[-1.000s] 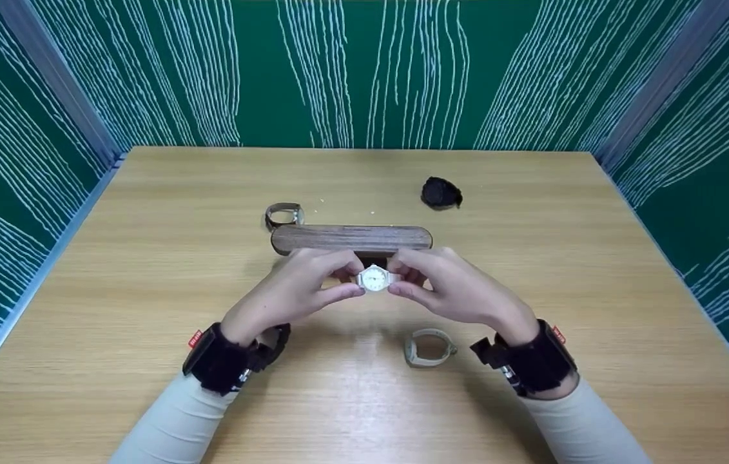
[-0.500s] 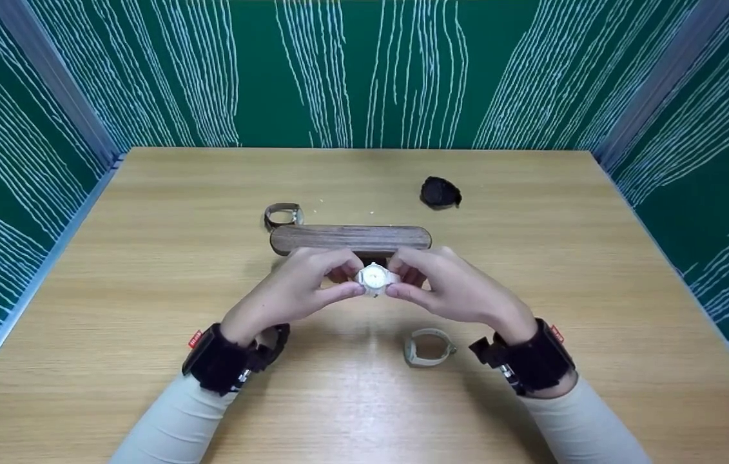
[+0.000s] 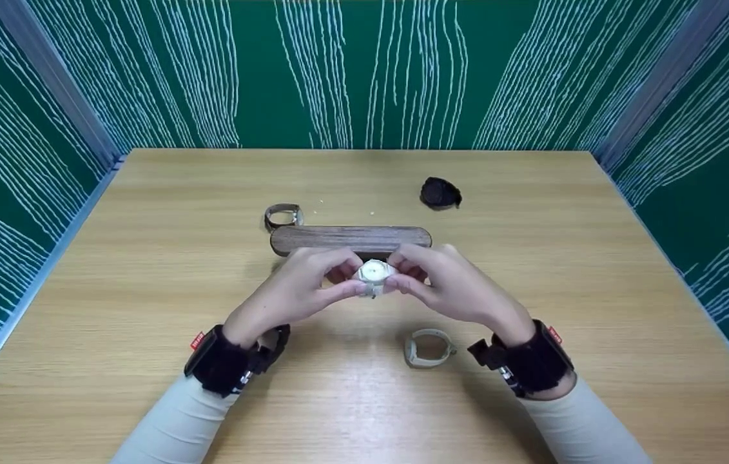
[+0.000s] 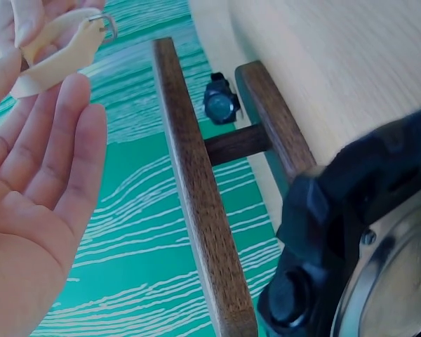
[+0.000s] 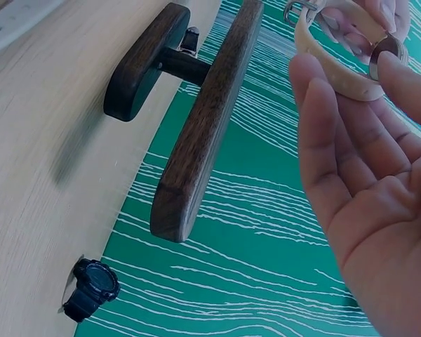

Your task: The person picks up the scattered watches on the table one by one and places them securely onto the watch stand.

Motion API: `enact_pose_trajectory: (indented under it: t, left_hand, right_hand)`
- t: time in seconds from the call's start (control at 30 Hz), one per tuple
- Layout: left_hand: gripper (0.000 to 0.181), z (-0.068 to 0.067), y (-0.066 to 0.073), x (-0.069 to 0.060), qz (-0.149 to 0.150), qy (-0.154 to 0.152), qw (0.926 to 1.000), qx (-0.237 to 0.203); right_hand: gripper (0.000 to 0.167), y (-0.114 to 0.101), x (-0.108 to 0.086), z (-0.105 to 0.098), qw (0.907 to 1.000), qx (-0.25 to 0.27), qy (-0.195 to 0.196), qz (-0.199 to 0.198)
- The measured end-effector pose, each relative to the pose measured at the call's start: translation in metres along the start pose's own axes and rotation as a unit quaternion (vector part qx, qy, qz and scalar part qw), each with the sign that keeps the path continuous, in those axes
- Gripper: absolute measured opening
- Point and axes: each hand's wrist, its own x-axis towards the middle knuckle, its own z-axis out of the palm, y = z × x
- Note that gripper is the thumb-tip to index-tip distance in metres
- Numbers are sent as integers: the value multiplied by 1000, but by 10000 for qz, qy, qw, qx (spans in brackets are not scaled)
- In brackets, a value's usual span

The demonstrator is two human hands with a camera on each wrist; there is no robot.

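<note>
A small cream-strapped wristwatch (image 3: 374, 270) is held up between both hands in front of a wooden bar stand (image 3: 351, 239). My left hand (image 3: 303, 283) pinches one side of it with thumb and fingers. From the other side my right hand (image 3: 445, 287) does the same, its thumb by the case. Buckled into a loop, the strap (image 4: 63, 67) shows in the left wrist view above the left hand (image 4: 42, 168). In the right wrist view, the right hand's (image 5: 379, 168) thumb touches the round metal case (image 5: 386, 56).
A brown-strapped watch (image 3: 285, 206) lies by the stand's left end; a black watch (image 3: 439, 193) lies farther back. Nearer me lies a pale watch (image 3: 428, 363). Something black with a round metal disc (image 4: 386, 295) looms close in the left wrist view. Green patterned walls surround the table.
The held watch has tilted and risen slightly, so more of its lower strap shows. My right thumb has shifted up toward the case. The stand and the other watches stay put.
</note>
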Motion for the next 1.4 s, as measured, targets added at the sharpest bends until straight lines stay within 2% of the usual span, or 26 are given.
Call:
enact_pose_trajectory:
  t: [0.3, 0.6, 0.83, 1.03, 1.4]
  left_hand:
    - [19, 0, 1, -1, -75, 47, 9999, -51]
    - [17, 1, 1, 0, -268, 237, 9994, 31]
    - [17, 2, 0, 0, -79, 272, 9995, 105]
    - [19, 3, -1, 1, -34, 186, 9998, 88]
    - [17, 3, 2, 0, -287, -120, 9991, 295]
  right_hand:
    - [13, 0, 0, 1, 9998, -8, -63, 188]
    - [13, -1, 0, 1, 9991, -33, -211, 377]
    - [15, -2, -1, 0, 9978, -74, -325, 568]
    - [15, 1, -1, 1, 9977, -137, -391, 538]
    - [13, 3, -1, 3, 9968, -236, -565, 511]
